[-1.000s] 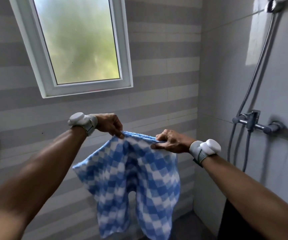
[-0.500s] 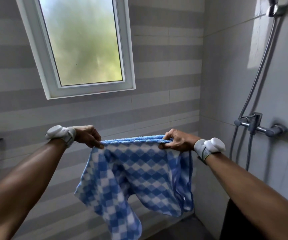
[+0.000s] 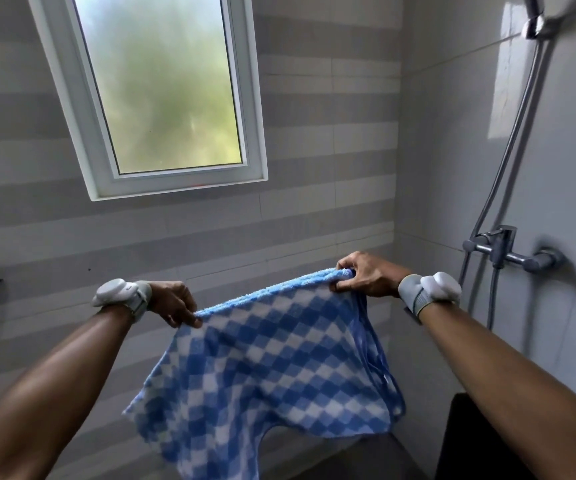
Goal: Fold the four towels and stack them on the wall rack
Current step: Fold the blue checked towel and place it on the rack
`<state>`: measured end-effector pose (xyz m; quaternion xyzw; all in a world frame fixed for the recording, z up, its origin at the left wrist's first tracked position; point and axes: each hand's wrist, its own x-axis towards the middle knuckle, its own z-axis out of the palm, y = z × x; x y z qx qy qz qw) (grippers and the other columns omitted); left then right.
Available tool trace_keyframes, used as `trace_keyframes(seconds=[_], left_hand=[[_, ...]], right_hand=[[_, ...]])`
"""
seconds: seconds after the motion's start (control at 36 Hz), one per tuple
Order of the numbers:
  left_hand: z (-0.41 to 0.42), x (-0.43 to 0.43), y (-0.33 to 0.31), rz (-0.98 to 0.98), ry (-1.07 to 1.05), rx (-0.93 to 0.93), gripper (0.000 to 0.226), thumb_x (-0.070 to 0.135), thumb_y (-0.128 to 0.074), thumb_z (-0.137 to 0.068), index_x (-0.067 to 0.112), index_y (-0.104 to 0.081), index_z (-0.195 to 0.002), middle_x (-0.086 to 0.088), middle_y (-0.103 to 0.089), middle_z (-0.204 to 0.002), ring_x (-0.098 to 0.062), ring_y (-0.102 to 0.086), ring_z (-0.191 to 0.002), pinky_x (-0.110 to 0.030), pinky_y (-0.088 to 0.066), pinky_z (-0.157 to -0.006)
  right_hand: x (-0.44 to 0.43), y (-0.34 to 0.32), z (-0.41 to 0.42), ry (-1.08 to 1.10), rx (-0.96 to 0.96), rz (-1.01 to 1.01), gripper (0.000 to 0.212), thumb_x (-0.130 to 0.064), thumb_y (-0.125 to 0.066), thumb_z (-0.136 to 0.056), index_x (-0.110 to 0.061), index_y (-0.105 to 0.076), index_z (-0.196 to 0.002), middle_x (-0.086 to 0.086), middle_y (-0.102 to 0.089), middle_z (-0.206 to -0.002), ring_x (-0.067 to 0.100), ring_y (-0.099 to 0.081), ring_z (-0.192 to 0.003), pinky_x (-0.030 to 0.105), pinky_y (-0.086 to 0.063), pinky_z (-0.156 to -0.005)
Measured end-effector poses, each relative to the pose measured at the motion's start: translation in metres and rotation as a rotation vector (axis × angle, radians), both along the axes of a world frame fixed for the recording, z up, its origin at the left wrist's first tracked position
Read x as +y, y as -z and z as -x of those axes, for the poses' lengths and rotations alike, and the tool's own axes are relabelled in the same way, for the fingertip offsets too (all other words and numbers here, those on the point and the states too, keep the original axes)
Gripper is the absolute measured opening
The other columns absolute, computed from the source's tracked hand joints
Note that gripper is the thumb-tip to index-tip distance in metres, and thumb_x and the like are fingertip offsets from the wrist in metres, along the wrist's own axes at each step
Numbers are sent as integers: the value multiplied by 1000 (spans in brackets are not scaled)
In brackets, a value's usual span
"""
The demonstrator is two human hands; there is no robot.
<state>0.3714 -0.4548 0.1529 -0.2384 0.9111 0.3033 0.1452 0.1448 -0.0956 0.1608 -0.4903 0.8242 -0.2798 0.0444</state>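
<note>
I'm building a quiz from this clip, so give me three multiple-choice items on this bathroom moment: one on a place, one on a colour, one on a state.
1. Where is the window?
A. on the striped wall, above and left of the towel
B. on the wall with the shower mixer
C. below the towel

2. What colours is the towel?
A. red and black
B. blue and white checks
C. plain green

3. How is the towel held?
A. lying folded on a rack
B. dangling from one hand only
C. stretched between the left hand and the right hand along its top edge

Answers: 1 A, the frame sits in the striped tiles up left, while the shower mixer is on the right wall. 2 B, a blue and white check pattern covers it. 3 C, each hand pinches one end of the top edge and the rest hangs loose.
</note>
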Motion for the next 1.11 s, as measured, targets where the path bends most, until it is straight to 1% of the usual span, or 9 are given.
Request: trace_keyframes(seconds=[0.11, 0.22, 0.33, 0.56, 0.78, 0.83, 0.92, 1.03, 1.11], left_hand=[[-1, -1, 6, 1, -8, -32, 14, 19, -83, -78, 14, -76, -66, -1, -58, -64, -8, -51, -55, -22, -49, -61], [-1, 0, 13, 49, -8, -64, 11, 22, -83, -77, 16, -77, -70, 1, -62, -66, -8, -55, -58, -25, -50, -65], [-2, 2, 11, 25, -15, -46, 16, 20, -82, -79, 17, -76, -64, 2, -60, -63, -7, -53, -56, -22, -50, -62], [-1, 10, -11, 77, 16, -32, 10, 23, -82, -79, 18, -78, -72, 4, -62, -64, -6, -55, -57, -24, -51, -67], [0, 8, -22, 92, 17, -42, 19, 18, -83, -77, 16, -74, -61, 4, -58, -57, -5, -51, -50, -21, -49, -57], [-1, 9, -26, 92, 26, -39, 17, 19, -83, -77, 16, -74, -63, 4, -58, -58, -5, -51, -51, -20, -49, -58], [-2, 7, -28, 119, 14, -49, 16, 20, -83, -77, 16, -74, -65, 4, -60, -58, -5, -53, -51, -22, -50, -59], [-6, 2, -16, 210, -33, -169, 14, 26, -85, -75, 19, -73, -71, 2, -66, -68, -9, -61, -62, -26, -55, -67], [-8, 0, 6, 241, -53, -262, 18, 28, -86, -73, 20, -70, -70, 3, -68, -69, -8, -64, -62, -24, -55, -63]], right_hand=[[0, -3, -3, -18, 35, 19, 18, -26, -78, -81, -26, -62, -73, -8, -58, -72, 8, -51, -67, 24, -41, -63], [3, -5, -5, -39, 48, 112, 7, -27, -76, -85, -23, -70, -83, -7, -63, -78, 7, -55, -71, 25, -45, -66], [7, -3, -2, -12, 123, 17, 10, -27, -70, -90, -19, -76, -90, -9, -63, -76, 4, -54, -69, 22, -43, -66], [9, 13, -5, 17, 139, -220, 13, -25, -70, -90, -22, -79, -99, -5, -73, -105, 11, -63, -97, 32, -50, -89], [5, 18, -10, 48, 264, -238, 22, -25, -71, -90, -7, -72, -102, 6, -62, -108, 19, -55, -96, 22, -35, -74], [4, 19, -9, 45, 274, -251, 17, -25, -72, -89, -9, -68, -92, 5, -57, -102, 22, -55, -97, 24, -37, -70], [2, 16, -14, 36, 259, -206, 30, -27, -74, -88, -24, -51, -69, 1, -52, -93, 18, -50, -87, 11, -32, -56], [-3, 5, -24, 5, 260, -107, 34, -26, -79, -83, -25, -49, -67, -1, -54, -93, 15, -49, -85, 9, -34, -58], [-10, 0, -29, -13, 261, -36, 27, -25, -81, -80, -19, -54, -77, -2, -58, -92, 15, -53, -84, 18, -36, -62]])
